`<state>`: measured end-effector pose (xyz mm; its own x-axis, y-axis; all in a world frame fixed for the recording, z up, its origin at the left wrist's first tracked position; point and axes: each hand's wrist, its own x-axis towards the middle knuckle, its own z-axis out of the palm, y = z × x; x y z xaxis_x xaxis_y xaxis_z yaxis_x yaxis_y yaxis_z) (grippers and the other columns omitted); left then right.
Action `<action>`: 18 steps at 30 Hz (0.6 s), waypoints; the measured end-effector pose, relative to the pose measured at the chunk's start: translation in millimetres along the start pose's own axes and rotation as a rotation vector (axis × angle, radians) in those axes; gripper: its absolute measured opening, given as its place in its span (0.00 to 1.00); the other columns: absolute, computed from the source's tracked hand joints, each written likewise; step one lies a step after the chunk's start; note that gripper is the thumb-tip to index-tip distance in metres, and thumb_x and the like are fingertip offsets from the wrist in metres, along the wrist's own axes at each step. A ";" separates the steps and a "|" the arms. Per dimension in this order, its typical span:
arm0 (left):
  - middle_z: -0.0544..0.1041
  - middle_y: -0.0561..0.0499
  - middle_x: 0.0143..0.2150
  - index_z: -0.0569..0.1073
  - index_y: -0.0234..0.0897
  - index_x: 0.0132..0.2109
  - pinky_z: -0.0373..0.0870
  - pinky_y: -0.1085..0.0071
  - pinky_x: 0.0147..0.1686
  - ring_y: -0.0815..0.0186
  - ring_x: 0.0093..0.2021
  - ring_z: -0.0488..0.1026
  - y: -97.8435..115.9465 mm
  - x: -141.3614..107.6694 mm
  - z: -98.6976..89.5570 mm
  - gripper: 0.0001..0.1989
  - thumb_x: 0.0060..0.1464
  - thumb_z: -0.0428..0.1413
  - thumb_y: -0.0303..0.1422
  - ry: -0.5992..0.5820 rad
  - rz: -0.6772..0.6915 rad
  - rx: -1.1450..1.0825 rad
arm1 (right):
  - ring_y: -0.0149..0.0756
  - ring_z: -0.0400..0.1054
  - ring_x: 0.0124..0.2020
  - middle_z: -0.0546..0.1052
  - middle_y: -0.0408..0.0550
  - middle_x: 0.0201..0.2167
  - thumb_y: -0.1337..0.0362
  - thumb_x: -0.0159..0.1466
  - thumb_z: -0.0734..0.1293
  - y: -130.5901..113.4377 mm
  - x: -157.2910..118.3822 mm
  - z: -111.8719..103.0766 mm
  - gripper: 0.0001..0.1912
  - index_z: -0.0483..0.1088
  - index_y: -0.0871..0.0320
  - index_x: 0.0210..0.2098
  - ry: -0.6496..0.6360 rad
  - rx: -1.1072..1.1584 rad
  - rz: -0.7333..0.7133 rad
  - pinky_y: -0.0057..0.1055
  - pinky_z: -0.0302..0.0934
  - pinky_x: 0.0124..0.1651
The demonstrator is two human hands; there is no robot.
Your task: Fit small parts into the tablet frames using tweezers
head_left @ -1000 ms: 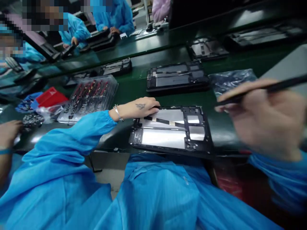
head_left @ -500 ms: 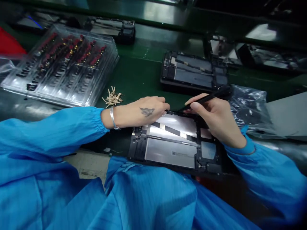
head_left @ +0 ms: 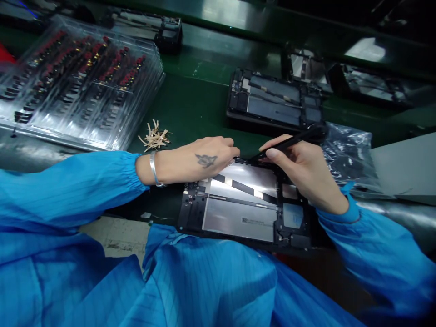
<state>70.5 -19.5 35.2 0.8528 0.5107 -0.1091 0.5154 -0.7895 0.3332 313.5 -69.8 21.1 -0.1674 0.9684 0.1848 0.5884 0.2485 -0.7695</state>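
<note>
An opened tablet (head_left: 238, 213) with a silvery inner plate and dark flat cables lies at the bench's near edge. My left hand (head_left: 207, 156) is closed at its upper edge, fingers curled; whatever they pinch there is hidden. Between the thumb and fingers of my right hand (head_left: 299, 165) is a black pen-like tool (head_left: 284, 144), slanting down to the tablet's top edge, right of my left hand. The tool's tip is hard to make out against the black frame.
Stacked clear trays (head_left: 81, 91) with small red and black parts stand at the left. Tan strips (head_left: 155, 136) lie in a pile beside them. Behind the hands is a stack of open tablets (head_left: 275, 100). A clear plastic bag (head_left: 350, 152) and a pale board (head_left: 405, 168) are at the right.
The view has shifted slightly, so the trays and strips appear a little further left. Both hands keep nearly the same pose at the tablet's upper edge.
</note>
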 end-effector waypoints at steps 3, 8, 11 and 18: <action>0.74 0.42 0.45 0.76 0.30 0.52 0.66 0.67 0.41 0.60 0.43 0.73 0.4 0.7 -0.4 0.15 0.70 0.45 0.27 0.002 -0.001 0.004 | 0.40 0.78 0.37 0.80 0.45 0.37 0.53 0.69 0.70 -0.2 0.1 -0.6 0.10 0.76 0.53 0.40 0.011 0.067 0.007 0.36 0.73 0.38; 0.74 0.43 0.45 0.75 0.30 0.52 0.66 0.67 0.42 0.59 0.44 0.73 -1.0 2.4 1.3 0.14 0.71 0.46 0.28 -0.004 0.001 0.002 | 0.39 0.78 0.37 0.80 0.46 0.37 0.54 0.69 0.69 0.4 0.1 1.0 0.10 0.77 0.53 0.40 0.012 0.047 -0.003 0.35 0.72 0.37; 0.74 0.43 0.46 0.75 0.31 0.53 0.67 0.66 0.42 0.59 0.44 0.74 -3.9 2.8 4.2 0.14 0.72 0.46 0.30 0.021 0.017 -0.001 | 0.39 0.78 0.38 0.80 0.46 0.37 0.53 0.69 0.69 0.3 -0.1 2.2 0.12 0.77 0.54 0.41 0.014 0.045 0.000 0.34 0.71 0.38; 0.74 0.44 0.46 0.75 0.32 0.53 0.68 0.65 0.44 0.58 0.46 0.74 -6.0 1.4 6.7 0.14 0.71 0.47 0.30 0.038 0.032 0.017 | 0.39 0.77 0.38 0.80 0.48 0.37 0.51 0.69 0.69 -0.5 0.3 2.1 0.15 0.77 0.56 0.41 -0.001 0.030 0.002 0.32 0.70 0.37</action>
<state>69.1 -16.3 26.8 0.8655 0.4970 -0.0627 0.4891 -0.8114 0.3200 311.5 -69.7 20.2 -0.1670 0.9689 0.1826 0.5643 0.2458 -0.7881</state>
